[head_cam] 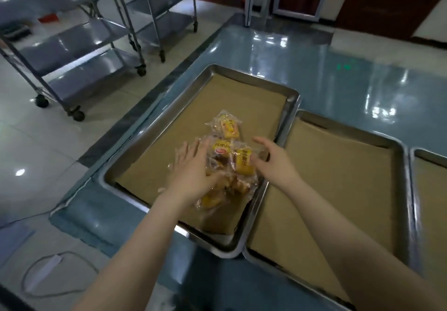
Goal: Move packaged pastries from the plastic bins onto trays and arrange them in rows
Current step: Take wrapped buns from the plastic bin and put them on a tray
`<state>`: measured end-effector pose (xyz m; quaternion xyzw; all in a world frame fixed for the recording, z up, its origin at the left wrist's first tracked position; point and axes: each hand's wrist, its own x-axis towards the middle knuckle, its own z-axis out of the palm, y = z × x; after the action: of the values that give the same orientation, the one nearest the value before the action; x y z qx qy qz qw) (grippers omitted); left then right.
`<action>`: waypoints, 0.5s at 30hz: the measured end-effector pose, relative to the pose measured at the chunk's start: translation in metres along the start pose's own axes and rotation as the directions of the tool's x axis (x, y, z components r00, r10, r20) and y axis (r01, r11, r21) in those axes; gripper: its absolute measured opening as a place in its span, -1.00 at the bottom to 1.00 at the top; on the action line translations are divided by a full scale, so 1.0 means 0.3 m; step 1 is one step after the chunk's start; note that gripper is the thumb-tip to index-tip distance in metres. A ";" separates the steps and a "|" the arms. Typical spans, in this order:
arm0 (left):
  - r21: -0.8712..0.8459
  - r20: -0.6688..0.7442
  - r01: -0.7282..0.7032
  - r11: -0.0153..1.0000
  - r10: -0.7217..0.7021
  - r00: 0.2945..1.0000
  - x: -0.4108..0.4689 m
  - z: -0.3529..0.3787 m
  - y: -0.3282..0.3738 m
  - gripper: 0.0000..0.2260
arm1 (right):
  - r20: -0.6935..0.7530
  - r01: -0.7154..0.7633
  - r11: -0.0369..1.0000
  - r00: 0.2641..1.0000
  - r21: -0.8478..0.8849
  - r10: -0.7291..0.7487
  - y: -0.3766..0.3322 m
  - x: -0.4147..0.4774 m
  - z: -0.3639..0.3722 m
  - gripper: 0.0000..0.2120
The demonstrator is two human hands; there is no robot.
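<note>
Two bare forearms reach forward over a paper-lined metal tray (293, 100). A small heap of packaged pastries (222, 152) lies between the hands. Left hand (193, 166) presses flat, fingers spread, on the heap; right hand (274, 162) curls beside it, grip unclear.

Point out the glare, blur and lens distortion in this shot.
Head view: bright glare streaks the blue table and floor tiles; the left hand and pastry packets are slightly motion-blurred; the far trolleys look soft; wide-angle distortion bows the tray rims.
</note>
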<state>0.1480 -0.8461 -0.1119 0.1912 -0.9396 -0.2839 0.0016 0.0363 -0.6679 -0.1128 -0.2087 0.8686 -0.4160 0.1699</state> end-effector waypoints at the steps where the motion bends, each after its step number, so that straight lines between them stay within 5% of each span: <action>1: 0.003 0.014 -0.062 0.998 0.062 0.998 0.004 -0.011 0.013 -0.19 | -0.033 -0.012 1.000 0.999 0.004 0.012 -0.016 -0.022 -0.014 -0.52; 8: -0.026 0.070 -0.495 0.869 0.495 0.866 -0.020 -0.031 0.107 -0.33 | -0.291 -0.057 0.998 0.956 -0.027 0.046 -0.055 -0.257 -0.062 -0.73; 15: -0.110 0.151 -0.671 0.733 0.679 0.718 -0.156 0.017 0.233 -0.35 | -0.450 -0.159 0.984 0.876 0.076 0.177 0.000 -0.547 -0.108 -0.68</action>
<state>0.1658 -0.7729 -0.0739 -0.1910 -0.9337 -0.3021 0.0239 0.1615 -0.5641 -0.0735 -0.0263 0.8913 -0.4526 0.0012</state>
